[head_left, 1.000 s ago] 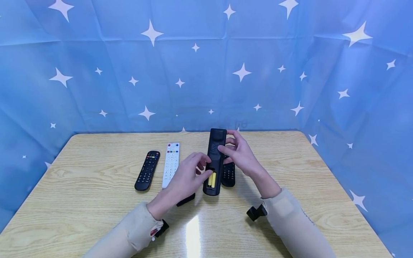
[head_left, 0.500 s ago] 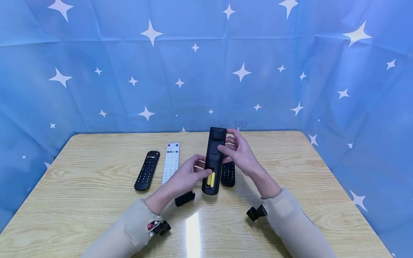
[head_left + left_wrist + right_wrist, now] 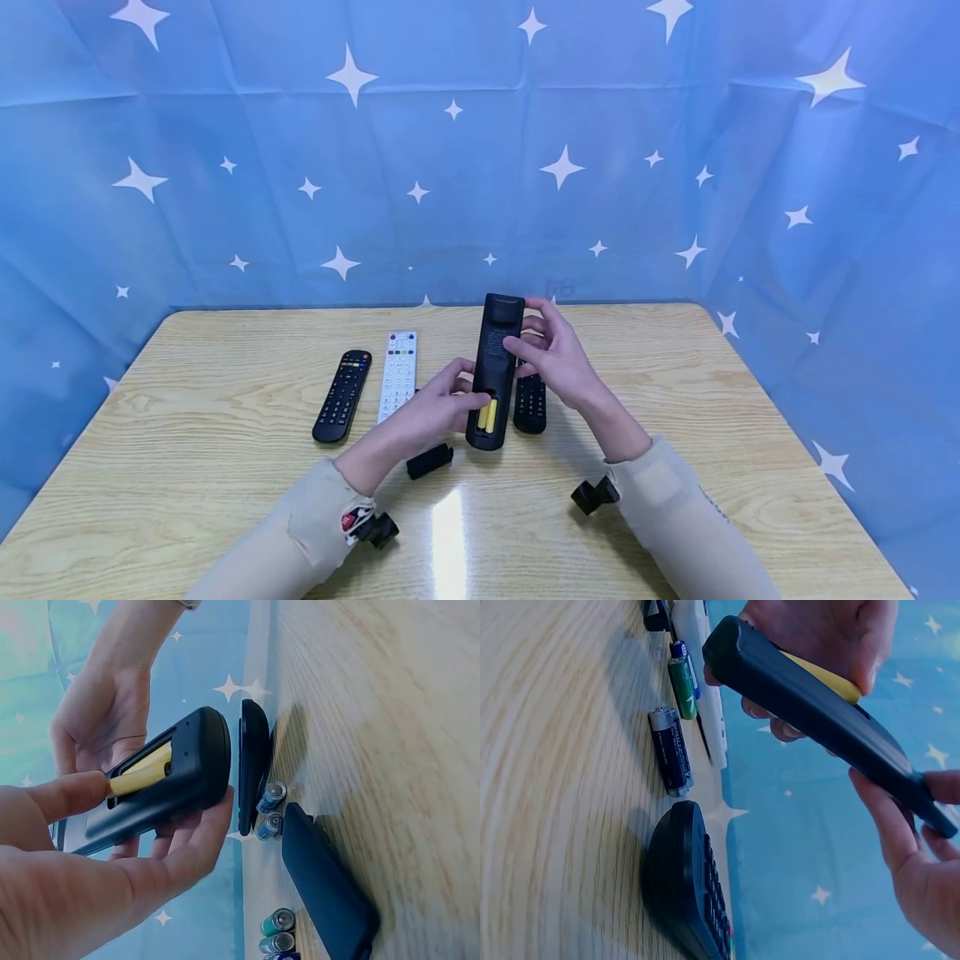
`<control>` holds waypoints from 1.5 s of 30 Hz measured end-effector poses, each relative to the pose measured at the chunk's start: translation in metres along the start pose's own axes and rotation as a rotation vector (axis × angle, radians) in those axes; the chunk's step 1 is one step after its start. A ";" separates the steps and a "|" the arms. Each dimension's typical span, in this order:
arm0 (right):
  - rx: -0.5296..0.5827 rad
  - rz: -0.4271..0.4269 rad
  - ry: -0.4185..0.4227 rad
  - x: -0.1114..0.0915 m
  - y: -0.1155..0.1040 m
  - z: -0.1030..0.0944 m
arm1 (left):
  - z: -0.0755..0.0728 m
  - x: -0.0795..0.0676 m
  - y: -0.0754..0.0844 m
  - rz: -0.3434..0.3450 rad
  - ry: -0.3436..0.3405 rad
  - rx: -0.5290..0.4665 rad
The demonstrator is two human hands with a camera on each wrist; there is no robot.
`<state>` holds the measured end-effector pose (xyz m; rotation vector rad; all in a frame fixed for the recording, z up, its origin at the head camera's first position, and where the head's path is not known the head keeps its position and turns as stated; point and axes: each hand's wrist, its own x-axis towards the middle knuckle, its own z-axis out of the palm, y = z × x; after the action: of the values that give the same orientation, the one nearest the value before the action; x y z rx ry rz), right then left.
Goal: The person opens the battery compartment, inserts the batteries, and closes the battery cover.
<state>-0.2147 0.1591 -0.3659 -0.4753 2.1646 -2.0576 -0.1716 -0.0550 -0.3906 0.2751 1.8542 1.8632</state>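
1. Black plastic, long and round-ended, the held remote control [image 3: 497, 358] is the landmark for all places below. It is raised over the pale wood-grain tabletop [image 3: 225, 417], back face toward the person, battery bay uncovered.
2. State of the hands: the right hand [image 3: 555, 354] grasps the landmark's upper end, thumb across its back. The left hand [image 3: 435, 408] grasps its lower part, fingers beneath, thumb on one end of a slim yellow cylindrical battery [image 3: 139, 780].
3. That battery sits tilted, thumb end proud of the bay. Whether it is being seated or lifted cannot be told.
4. Recommended handling: keep the right grip firm as a brace; apply thumb force at the battery's end, in line with the bay; avoid sideways force, which could flip it out.
5. Keep-out zones: left of the landmark lie the white slab-shaped remote [image 3: 397, 375] and, farther out, the black rounded remote [image 3: 342, 396]. Just right, partly hidden behind it, is the black keypad remote [image 3: 531, 408]. Below are dark-blue silver-ended batteries [image 3: 671, 754], prone to rolling if knocked.
6. Near side, lower left: small black plastic piece [image 3: 430, 461], apparently the bay cover.
7. Working room: bare wood well right of the landmark; the tabletop's far edge lies beyond it.
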 end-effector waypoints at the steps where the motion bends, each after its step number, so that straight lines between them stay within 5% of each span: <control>1: -0.003 -0.003 0.002 0.000 -0.001 0.000 | 0.000 0.000 0.000 -0.003 -0.002 -0.004; 45: -0.016 -0.117 -0.029 -0.002 -0.003 0.009 | 0.003 0.002 0.000 -0.001 -0.004 -0.029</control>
<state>-0.2096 0.1516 -0.3635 -0.6443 2.1877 -2.0787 -0.1718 -0.0514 -0.3905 0.2676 1.8227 1.8854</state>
